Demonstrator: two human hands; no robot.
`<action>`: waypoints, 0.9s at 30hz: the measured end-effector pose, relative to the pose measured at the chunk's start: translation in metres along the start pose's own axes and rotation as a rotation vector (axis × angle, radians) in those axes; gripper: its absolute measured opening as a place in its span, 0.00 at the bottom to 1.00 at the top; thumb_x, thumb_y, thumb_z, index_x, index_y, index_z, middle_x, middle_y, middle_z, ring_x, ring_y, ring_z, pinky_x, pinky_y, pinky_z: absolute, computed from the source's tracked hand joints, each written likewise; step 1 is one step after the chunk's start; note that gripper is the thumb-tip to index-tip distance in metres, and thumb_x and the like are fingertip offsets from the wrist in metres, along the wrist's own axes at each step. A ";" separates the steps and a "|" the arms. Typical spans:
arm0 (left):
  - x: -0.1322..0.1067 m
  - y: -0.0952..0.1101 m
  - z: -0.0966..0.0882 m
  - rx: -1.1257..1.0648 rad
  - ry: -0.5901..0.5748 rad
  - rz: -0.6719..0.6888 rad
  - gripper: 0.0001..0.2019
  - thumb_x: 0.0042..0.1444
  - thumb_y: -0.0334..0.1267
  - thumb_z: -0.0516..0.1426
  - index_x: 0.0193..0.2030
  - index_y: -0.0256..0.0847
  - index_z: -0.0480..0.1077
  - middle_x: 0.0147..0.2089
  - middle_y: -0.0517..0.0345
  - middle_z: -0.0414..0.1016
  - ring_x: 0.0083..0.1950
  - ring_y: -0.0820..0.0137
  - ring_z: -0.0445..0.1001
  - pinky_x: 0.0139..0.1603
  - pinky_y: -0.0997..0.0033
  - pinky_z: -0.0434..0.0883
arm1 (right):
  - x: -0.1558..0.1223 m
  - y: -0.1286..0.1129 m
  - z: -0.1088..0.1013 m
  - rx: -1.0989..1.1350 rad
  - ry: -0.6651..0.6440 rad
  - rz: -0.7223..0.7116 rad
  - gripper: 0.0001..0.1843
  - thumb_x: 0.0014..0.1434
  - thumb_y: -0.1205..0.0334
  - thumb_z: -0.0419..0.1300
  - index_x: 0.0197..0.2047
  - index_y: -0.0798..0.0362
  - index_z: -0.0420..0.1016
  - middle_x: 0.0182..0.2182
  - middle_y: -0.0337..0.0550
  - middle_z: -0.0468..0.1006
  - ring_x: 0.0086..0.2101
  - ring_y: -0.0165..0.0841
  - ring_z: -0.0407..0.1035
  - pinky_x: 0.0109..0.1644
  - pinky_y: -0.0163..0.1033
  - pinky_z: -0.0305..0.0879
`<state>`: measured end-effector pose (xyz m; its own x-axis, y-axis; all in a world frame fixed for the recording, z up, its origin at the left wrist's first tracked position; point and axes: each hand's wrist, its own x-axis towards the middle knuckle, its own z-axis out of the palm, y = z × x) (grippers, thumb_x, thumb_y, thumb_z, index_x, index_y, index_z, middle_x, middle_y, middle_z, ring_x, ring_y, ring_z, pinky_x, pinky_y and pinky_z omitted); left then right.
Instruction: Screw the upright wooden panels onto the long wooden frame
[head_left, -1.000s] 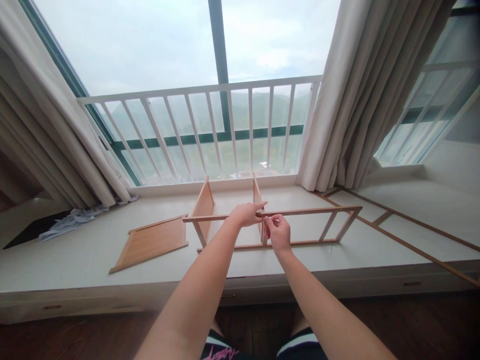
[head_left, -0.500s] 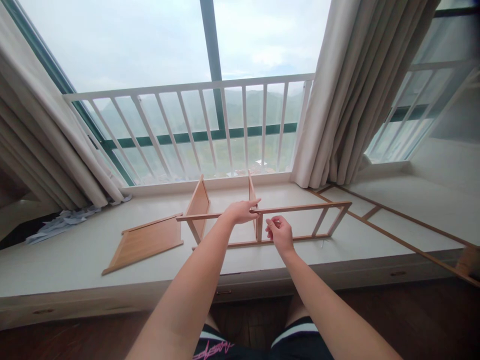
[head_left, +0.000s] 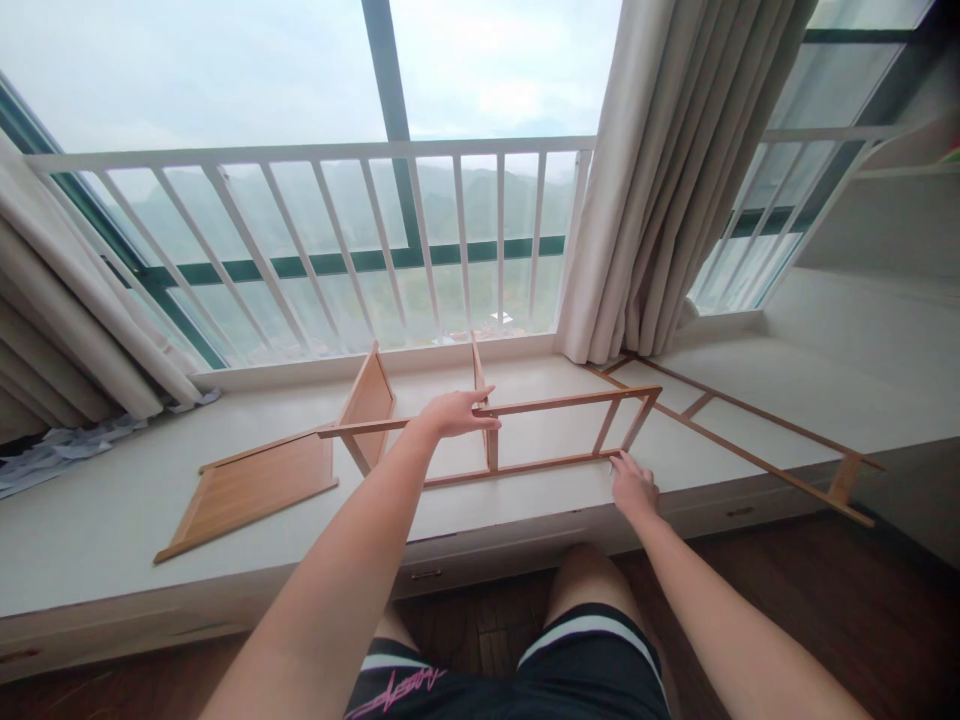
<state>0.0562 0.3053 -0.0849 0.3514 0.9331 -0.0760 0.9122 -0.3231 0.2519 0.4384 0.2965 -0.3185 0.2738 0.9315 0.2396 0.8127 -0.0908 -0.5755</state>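
Note:
A light wooden frame [head_left: 570, 402] stands on its long edge on the white window sill [head_left: 112, 540], joined to two upright wooden panels [head_left: 369, 400]. My left hand [head_left: 452, 412] rests on the frame's top rail by the middle panel, fingers stretched along it. My right hand [head_left: 634, 486] is down on the sill by the frame's lower right corner, fingertips on the surface; what it touches is too small to make out.
A loose slatted wooden panel [head_left: 251, 488] lies flat on the sill at the left. A second long thin frame [head_left: 750, 450] lies flat at the right. Curtains [head_left: 660, 180] hang on both sides; white railing [head_left: 315, 240] stands behind the glass. Crumpled paper [head_left: 52, 450] lies far left.
My right hand left the middle upright and moved down and right to the sill near the frame's corner. The left hand stayed on the top rail. The view shifted right.

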 end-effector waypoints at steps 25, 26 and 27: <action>0.010 -0.016 0.013 0.015 0.037 0.023 0.35 0.56 0.61 0.51 0.69 0.63 0.46 0.60 0.63 0.69 0.52 0.62 0.72 0.47 0.69 0.66 | -0.021 -0.008 0.004 0.106 -0.080 -0.267 0.14 0.61 0.55 0.50 0.37 0.53 0.73 0.29 0.46 0.78 0.30 0.38 0.72 0.35 0.40 0.64; 0.011 -0.016 0.013 0.016 0.035 0.021 0.35 0.56 0.61 0.51 0.69 0.63 0.46 0.60 0.63 0.69 0.52 0.62 0.72 0.47 0.69 0.67 | -0.024 -0.019 0.003 0.128 -0.093 -0.281 0.13 0.61 0.55 0.51 0.37 0.53 0.73 0.30 0.45 0.79 0.30 0.37 0.73 0.35 0.39 0.65; 0.011 -0.015 0.013 0.016 0.034 0.021 0.35 0.56 0.61 0.52 0.69 0.63 0.46 0.60 0.64 0.69 0.52 0.62 0.72 0.47 0.70 0.67 | -0.027 -0.032 0.000 0.152 -0.101 -0.301 0.13 0.61 0.55 0.51 0.38 0.52 0.73 0.30 0.44 0.79 0.31 0.36 0.73 0.36 0.38 0.65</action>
<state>0.0486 0.3182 -0.1022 0.3632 0.9309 -0.0377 0.9082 -0.3447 0.2373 0.4047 0.2744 -0.3067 -0.0246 0.9394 0.3419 0.7610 0.2394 -0.6029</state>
